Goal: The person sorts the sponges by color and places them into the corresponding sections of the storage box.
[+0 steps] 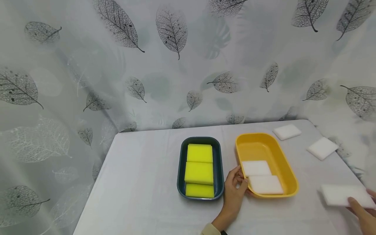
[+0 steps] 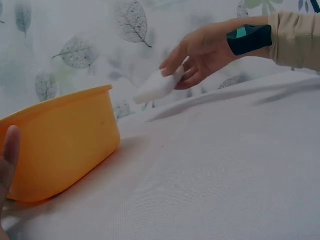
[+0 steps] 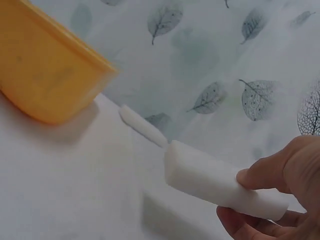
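Note:
My right hand pinches a white foam sponge between thumb and fingers, above the right part of the table. The left hand grips the left side of a yellow plastic bin, near its front corner; in the left wrist view a finger lies against the bin's outer wall. Inside the bin, two white sponges lie flat toward the front, one partly overlapping the other. Two more white sponges lie on the table to the right of the bin.
Left of the yellow bin stands a dark teal bin with yellow sponges lined up in it. A white cloth covers the table. Leaf-patterned curtains hang behind and along both sides of the table.

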### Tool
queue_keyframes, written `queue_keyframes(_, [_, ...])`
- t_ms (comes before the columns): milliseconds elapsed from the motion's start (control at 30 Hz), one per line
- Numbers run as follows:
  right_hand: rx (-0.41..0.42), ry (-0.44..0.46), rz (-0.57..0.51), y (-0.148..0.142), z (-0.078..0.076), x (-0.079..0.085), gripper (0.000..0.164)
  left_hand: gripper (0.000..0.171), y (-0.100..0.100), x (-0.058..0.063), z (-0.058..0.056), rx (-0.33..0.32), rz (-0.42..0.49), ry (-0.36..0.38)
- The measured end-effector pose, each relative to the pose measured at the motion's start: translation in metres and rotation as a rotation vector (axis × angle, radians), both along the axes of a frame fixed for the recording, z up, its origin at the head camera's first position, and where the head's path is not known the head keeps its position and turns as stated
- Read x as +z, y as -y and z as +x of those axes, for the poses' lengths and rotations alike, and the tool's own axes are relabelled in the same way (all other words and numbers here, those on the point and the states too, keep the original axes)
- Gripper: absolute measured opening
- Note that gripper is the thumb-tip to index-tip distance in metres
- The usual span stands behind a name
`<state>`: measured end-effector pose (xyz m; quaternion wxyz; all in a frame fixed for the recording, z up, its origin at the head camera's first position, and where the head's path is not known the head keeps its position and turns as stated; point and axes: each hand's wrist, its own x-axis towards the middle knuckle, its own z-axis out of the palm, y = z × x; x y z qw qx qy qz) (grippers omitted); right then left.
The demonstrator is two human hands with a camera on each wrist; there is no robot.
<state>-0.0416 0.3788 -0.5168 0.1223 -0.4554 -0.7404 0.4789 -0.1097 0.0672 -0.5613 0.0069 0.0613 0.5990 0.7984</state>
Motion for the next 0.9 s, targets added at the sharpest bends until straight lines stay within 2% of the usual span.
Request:
queue_keyframes(100, [-0.064,-0.208,-0.236,0.001,-0.009,0.001,0.070,0.050,0.002,0.000,0.000,0.009,-0.007,0.008])
queue_keyframes(167, [-0.090,-0.320,-0.351,0.002,-0.017,0.004,0.072,0.050,0.003,0.001,-0.001,0.014,-0.007,0.008])
queue_keyframes(267, [-0.084,-0.433,-0.412,0.010,-0.030,0.013,0.072,0.050,0.003,0.002,-0.003,0.010,-0.003,-0.007])
queue_keyframes(333, [-0.078,-0.485,-0.410,0.018,-0.039,0.019,0.069,0.050,0.002,0.003,-0.005,0.005,-0.006,-0.017])
queue_keyframes(400, [-0.077,-0.503,-0.387,0.028,-0.048,0.026,0.063,0.050,0.002,0.004,-0.007,0.007,-0.012,-0.022])
queue_keyframes(567, [-0.025,-0.421,-0.320,0.051,-0.065,0.038,0.047,0.049,0.000,0.006,-0.008,0.011,-0.011,-0.006])
queue_keyframes(667, [0.003,-0.390,-0.307,0.062,-0.070,0.044,0.038,0.050,-0.003,0.005,-0.004,0.004,0.012,0.004])
queue_keyframes(800, [0.091,-0.333,-0.199,0.076,-0.077,0.048,0.029,0.052,-0.005,0.001,0.001,-0.002,0.020,-0.003])
queue_keyframes(900, [0.206,-0.283,-0.087,0.090,-0.085,0.049,0.032,0.052,-0.004,0.000,0.001,0.005,0.016,-0.022])
